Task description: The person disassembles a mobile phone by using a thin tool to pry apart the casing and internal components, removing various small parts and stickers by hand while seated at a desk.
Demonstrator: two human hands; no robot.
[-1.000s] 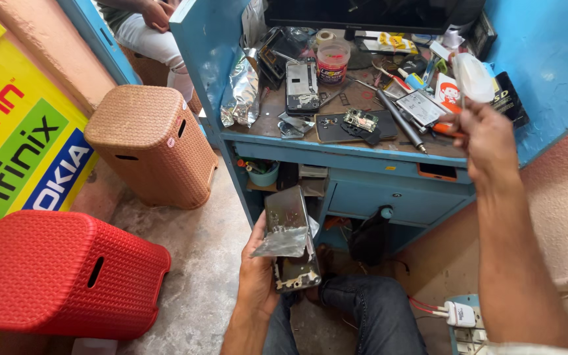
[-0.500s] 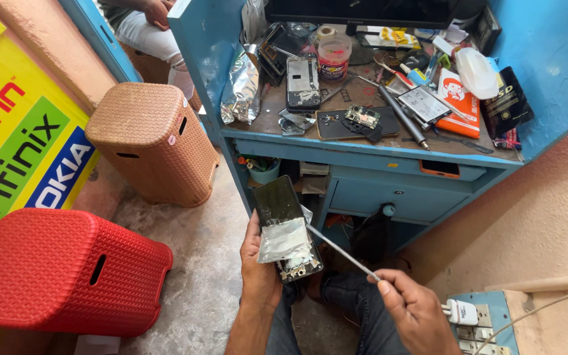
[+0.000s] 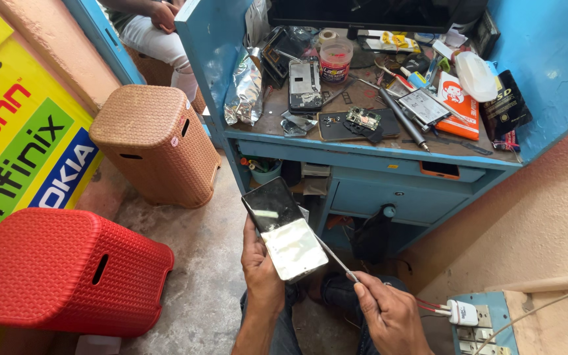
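Two stools on the floor at left: red stool (image 3: 60, 273) nearest, brown stool (image 3: 149, 148) behind it. Blue workbench (image 3: 363, 154) ahead, top cluttered with phone parts, a circuit board (image 3: 363, 119), foil, a red-lidded jar (image 3: 335, 60). Left hand (image 3: 262, 273) gripped around a smartphone (image 3: 284, 230), held low in front of the bench, screen up, tilted. Right hand (image 3: 389, 312) pinched closed on a thin metal tool (image 3: 336, 260); its tip sits at the phone's right edge, apparently touching. White charger (image 3: 461, 312) on a socket board, bottom right.
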